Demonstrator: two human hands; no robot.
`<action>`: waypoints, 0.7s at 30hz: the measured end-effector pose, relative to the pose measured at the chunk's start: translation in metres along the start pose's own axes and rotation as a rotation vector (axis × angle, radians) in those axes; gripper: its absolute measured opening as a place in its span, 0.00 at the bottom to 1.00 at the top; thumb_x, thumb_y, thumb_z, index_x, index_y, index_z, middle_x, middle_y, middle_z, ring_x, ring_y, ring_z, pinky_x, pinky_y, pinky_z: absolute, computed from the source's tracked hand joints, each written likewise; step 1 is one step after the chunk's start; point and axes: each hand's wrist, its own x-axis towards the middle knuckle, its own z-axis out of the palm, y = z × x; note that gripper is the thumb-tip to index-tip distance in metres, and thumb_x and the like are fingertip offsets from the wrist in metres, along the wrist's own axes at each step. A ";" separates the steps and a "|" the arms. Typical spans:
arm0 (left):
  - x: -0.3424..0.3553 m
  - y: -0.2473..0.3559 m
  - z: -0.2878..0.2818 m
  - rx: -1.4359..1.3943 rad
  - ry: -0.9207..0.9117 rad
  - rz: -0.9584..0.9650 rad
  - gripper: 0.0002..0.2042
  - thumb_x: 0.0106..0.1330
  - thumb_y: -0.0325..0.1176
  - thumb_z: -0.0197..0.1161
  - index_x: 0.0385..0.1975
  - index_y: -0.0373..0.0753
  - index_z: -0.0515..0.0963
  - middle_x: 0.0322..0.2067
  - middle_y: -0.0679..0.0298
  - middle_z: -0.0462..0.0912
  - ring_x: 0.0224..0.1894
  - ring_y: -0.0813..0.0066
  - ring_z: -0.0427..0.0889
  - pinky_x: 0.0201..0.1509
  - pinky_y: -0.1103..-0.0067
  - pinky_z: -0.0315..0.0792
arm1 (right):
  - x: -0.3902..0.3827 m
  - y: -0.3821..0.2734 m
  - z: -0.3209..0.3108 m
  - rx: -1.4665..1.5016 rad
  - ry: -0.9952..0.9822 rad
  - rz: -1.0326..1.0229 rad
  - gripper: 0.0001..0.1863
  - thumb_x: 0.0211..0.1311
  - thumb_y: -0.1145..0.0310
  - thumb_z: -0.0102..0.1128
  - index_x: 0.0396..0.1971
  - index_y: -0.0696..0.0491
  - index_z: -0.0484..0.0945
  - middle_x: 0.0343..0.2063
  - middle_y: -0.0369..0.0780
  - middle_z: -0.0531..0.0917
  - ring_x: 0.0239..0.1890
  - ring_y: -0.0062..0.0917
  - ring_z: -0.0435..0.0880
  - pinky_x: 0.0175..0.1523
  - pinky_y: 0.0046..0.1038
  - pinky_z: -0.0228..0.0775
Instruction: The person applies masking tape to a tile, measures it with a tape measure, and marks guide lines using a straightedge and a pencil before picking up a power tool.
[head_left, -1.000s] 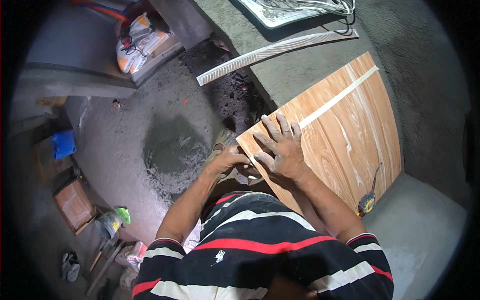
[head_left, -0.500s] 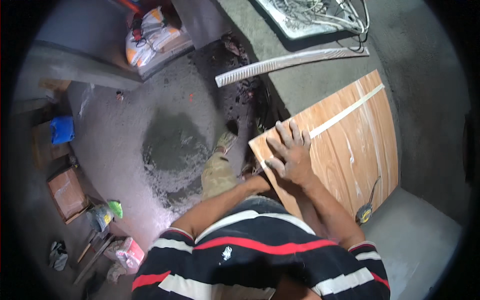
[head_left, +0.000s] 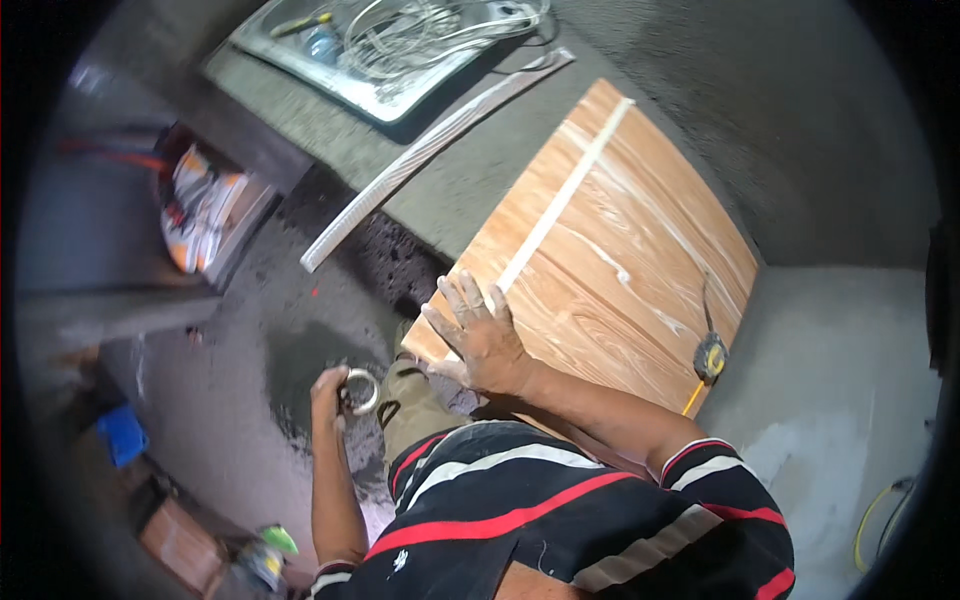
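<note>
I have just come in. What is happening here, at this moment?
A person is handling a wood-patterned panel. The right hand lies spread on it, while the left hand holds a roll of tape away from it. A pale strip runs from the panel's far edge to the right hand. A tape measure lies near the panel's right edge.

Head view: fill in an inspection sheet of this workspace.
Surface: rough grey concrete ledge.
Work things: rectangular brown wood-grain panel; pale tape strip across it; pale ring-shaped tape roll.
Clutter: yellow-and-black tape measure on the panel; long ridged whitish batten on the ledge.
Hands: left hand grips the roll; right hand spread on the panel.
Cables: tangled white cables in shallow white dark-rimmed tray.
Surroundings: grey wall; white-and-orange bag; blue object, kind unclear.
</note>
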 end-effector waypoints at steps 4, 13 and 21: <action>0.011 -0.004 0.005 -0.045 -0.023 0.023 0.08 0.68 0.40 0.71 0.34 0.44 0.83 0.23 0.75 0.74 0.21 0.84 0.70 0.22 0.80 0.62 | -0.009 0.018 -0.012 -0.062 0.010 0.147 0.48 0.64 0.38 0.65 0.74 0.59 0.67 0.77 0.58 0.60 0.81 0.54 0.51 0.81 0.55 0.38; 0.048 0.044 -0.046 0.098 0.000 0.137 0.08 0.65 0.35 0.73 0.27 0.41 0.82 0.25 0.74 0.77 0.27 0.83 0.70 0.33 0.79 0.63 | 0.034 0.108 -0.062 -0.347 0.027 0.552 0.43 0.79 0.42 0.48 0.77 0.62 0.59 0.80 0.49 0.57 0.84 0.38 0.50 0.82 0.53 0.42; 0.041 0.091 -0.090 0.102 0.090 0.151 0.11 0.68 0.41 0.72 0.29 0.44 0.79 0.25 0.70 0.80 0.22 0.80 0.76 0.21 0.79 0.65 | 0.091 0.217 -0.098 -0.389 0.155 0.782 0.43 0.81 0.40 0.41 0.80 0.59 0.54 0.82 0.45 0.55 0.84 0.35 0.48 0.83 0.50 0.43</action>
